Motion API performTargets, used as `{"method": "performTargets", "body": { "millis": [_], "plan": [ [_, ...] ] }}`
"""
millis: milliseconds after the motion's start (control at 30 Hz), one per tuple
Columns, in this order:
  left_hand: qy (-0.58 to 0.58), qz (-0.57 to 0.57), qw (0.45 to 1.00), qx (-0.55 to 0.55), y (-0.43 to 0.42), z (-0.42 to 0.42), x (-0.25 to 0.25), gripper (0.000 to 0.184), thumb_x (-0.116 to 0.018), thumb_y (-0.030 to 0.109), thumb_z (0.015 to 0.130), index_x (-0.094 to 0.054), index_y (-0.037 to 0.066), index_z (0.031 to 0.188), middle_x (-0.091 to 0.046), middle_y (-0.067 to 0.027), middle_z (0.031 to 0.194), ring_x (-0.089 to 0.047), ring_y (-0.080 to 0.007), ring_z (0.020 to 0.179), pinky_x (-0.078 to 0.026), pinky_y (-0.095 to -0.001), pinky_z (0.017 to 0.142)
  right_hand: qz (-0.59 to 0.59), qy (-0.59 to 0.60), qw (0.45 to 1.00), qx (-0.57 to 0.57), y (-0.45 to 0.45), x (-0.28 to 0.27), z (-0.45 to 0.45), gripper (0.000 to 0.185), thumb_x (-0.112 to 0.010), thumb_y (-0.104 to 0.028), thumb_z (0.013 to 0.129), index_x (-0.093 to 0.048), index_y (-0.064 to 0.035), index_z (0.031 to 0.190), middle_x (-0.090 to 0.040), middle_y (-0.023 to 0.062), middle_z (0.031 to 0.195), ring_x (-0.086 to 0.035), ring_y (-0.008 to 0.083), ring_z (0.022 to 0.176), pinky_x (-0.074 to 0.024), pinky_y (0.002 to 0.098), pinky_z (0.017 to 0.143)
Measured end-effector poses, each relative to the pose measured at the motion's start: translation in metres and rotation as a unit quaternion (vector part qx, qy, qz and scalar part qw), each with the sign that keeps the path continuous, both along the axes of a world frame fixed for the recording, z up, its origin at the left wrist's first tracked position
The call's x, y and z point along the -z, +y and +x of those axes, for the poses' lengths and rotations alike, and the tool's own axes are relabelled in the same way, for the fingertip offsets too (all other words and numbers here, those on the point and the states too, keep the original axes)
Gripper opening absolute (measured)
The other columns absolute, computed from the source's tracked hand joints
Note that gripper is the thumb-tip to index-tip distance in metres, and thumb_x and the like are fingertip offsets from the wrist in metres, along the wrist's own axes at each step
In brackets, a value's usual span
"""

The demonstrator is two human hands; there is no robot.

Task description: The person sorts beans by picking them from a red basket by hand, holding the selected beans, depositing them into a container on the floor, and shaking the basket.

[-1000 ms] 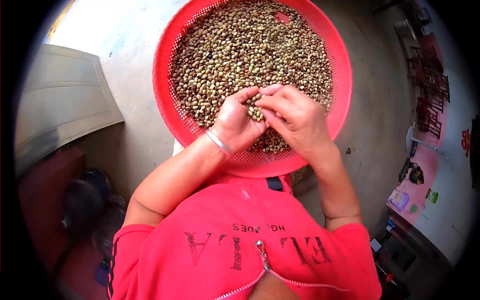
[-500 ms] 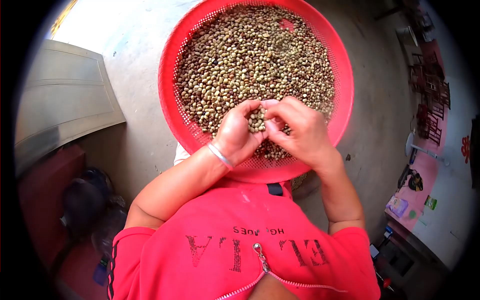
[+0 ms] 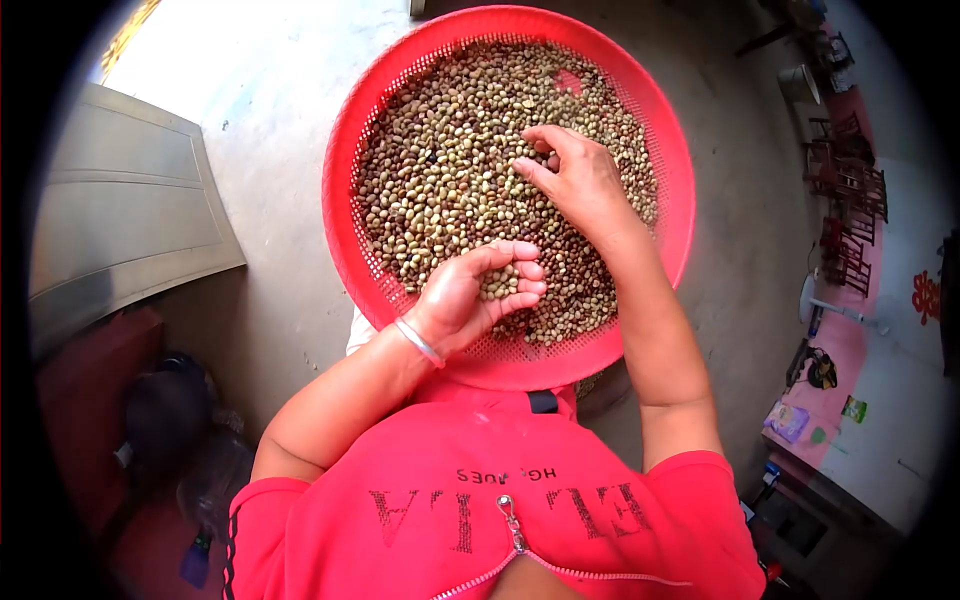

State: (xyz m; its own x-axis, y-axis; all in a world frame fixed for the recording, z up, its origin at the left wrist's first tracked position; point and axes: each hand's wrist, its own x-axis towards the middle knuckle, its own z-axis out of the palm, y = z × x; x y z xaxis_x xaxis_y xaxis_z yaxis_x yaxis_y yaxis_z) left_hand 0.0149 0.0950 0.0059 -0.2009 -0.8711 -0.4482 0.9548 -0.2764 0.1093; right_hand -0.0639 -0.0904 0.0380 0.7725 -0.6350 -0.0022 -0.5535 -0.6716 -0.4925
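Observation:
A round red mesh basket [image 3: 345, 220] holds a broad layer of green, tan and brown beans [image 3: 450, 150]. My left hand [image 3: 475, 290], with a silver bangle at the wrist, is cupped palm up over the near part of the basket, its fingers curled round a small heap of beans [image 3: 498, 282]. Over the beans right of the middle is my right hand [image 3: 575, 175]. Its thumb and forefinger are apart with a gap between them, and nothing shows in that gap.
A pale panel [image 3: 130, 190] stands at the left, with dark bags [image 3: 165, 420] below it. Small wooden chairs [image 3: 850, 200] are at the right, near a pink surface holding a purple packet [image 3: 787, 422]. Grey floor surrounds the basket.
My right hand has left my left palm and moved forward over the beans, its fingers parting. My left hand has shifted slightly down and still holds beans. The basket appears lower in view.

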Motion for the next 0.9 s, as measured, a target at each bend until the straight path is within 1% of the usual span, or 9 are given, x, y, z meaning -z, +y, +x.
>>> {"method": "performTargets", "body": {
  "millis": [200, 267, 400, 467, 633, 733, 800, 867, 900],
  "plan": [
    [-0.013, 0.018, 1.0, 0.007, -0.003, 0.0, 0.0, 0.028, -0.041, 0.014, 0.097, -0.056, -0.003, 0.115, -0.064, -0.0125, 0.097, -0.063, -0.0229, 0.091, -0.055, -0.0341, 0.084, -0.014, 0.033, 0.999, -0.018, -0.01, 0.005, 0.007, 0.026, -0.072, -0.025, 0.08, -0.069, -0.0146, 0.104, -0.067, 0.0133, 0.09, -0.065, 0.0315, 0.086, -0.0518, 0.0419, 0.079],
    [-0.013, 0.019, 1.0, 0.006, -0.004, 0.0, -0.002, 0.028, -0.042, 0.015, 0.097, -0.056, -0.002, 0.115, -0.064, -0.0123, 0.097, -0.063, -0.0228, 0.09, -0.055, -0.034, 0.084, -0.065, 0.039, 0.996, -0.041, -0.012, 0.007, 0.008, 0.027, -0.074, -0.018, 0.079, -0.07, -0.0121, 0.106, -0.067, 0.0097, 0.085, -0.065, 0.0224, 0.074, -0.0533, 0.0351, 0.072],
    [-0.004, 0.008, 1.0, -0.002, -0.004, 0.001, 0.0, 0.028, -0.041, 0.015, 0.098, -0.056, -0.002, 0.115, -0.064, -0.0118, 0.097, -0.063, -0.0222, 0.09, -0.055, -0.0336, 0.084, -0.034, 0.005, 0.999, -0.008, -0.012, 0.008, 0.007, 0.015, -0.071, -0.025, 0.081, -0.072, -0.0161, 0.092, -0.069, 0.0092, 0.081, -0.066, 0.03, 0.079, -0.0525, 0.0411, 0.074],
    [-0.001, 0.002, 1.0, -0.005, -0.005, 0.002, 0.0, 0.028, -0.041, 0.015, 0.098, -0.056, -0.002, 0.115, -0.064, -0.0116, 0.097, -0.063, -0.022, 0.09, -0.055, -0.0335, 0.084, -0.017, -0.017, 1.0, 0.0, -0.013, 0.009, 0.005, 0.011, -0.071, -0.021, 0.081, -0.072, -0.013, 0.09, -0.07, 0.0087, 0.079, -0.067, 0.0264, 0.075, -0.0535, 0.0373, 0.071],
    [0.022, 0.03, 0.998, -0.043, -0.014, 0.005, -0.014, 0.031, -0.037, 0.017, 0.101, -0.056, -0.003, 0.116, -0.063, -0.0128, 0.098, -0.063, -0.0238, 0.095, -0.054, -0.0355, 0.088, 0.275, -0.111, 0.954, 0.038, -0.009, -0.009, -0.01, 0.014, -0.07, -0.011, 0.085, -0.07, -0.0027, 0.096, -0.071, 0.0034, 0.086, -0.066, 0.0099, 0.079, -0.053, 0.0257, 0.073],
    [0.052, 0.043, 0.992, -0.106, -0.017, 0.005, -0.014, 0.037, -0.031, 0.019, 0.103, -0.053, -0.006, 0.117, -0.061, -0.0179, 0.106, -0.062, -0.0282, 0.101, -0.052, -0.0393, 0.097, 0.549, -0.036, 0.835, 0.009, 0.015, -0.058, -0.015, 0.015, -0.066, -0.005, 0.088, -0.069, -0.0012, 0.103, -0.072, 0.0052, 0.09, -0.067, 0.0118, 0.081, -0.0542, 0.0254, 0.071],
    [0.107, 0.016, 0.99, -0.086, -0.02, 0.007, -0.012, 0.035, -0.032, 0.018, 0.102, -0.053, -0.006, 0.118, -0.062, -0.0172, 0.105, -0.062, -0.0279, 0.101, -0.053, -0.0387, 0.097, 0.474, -0.044, 0.88, 0.015, 0.015, -0.049, -0.018, 0.018, -0.068, -0.01, 0.087, -0.069, -0.0014, 0.103, -0.072, 0.0084, 0.088, -0.068, 0.0127, 0.079, -0.0548, 0.0275, 0.07],
    [0.111, 0.018, 0.991, -0.069, -0.02, 0.007, -0.005, 0.034, -0.033, 0.017, 0.102, -0.053, -0.006, 0.118, -0.062, -0.0165, 0.104, -0.063, -0.0276, 0.099, -0.053, -0.038, 0.096, 0.156, 0.005, 0.987, 0.024, 0.006, -0.043, -0.01, 0.022, -0.07, -0.014, 0.085, -0.069, -0.0018, 0.103, -0.072, 0.0128, 0.085, -0.07, 0.017, 0.077, -0.0548, 0.0303, 0.068],
    [0.114, 0.02, 0.992, -0.055, -0.02, 0.007, -0.003, 0.033, -0.034, 0.017, 0.102, -0.054, -0.005, 0.118, -0.062, -0.0158, 0.103, -0.063, -0.0273, 0.098, -0.054, -0.0374, 0.094, 0.082, -0.008, 0.996, 0.032, -0.002, -0.032, -0.01, 0.027, -0.071, -0.023, 0.082, -0.07, -0.003, 0.1, -0.07, 0.0152, 0.087, -0.07, 0.0243, 0.079, -0.0544, 0.0357, 0.072]
  ]
}}
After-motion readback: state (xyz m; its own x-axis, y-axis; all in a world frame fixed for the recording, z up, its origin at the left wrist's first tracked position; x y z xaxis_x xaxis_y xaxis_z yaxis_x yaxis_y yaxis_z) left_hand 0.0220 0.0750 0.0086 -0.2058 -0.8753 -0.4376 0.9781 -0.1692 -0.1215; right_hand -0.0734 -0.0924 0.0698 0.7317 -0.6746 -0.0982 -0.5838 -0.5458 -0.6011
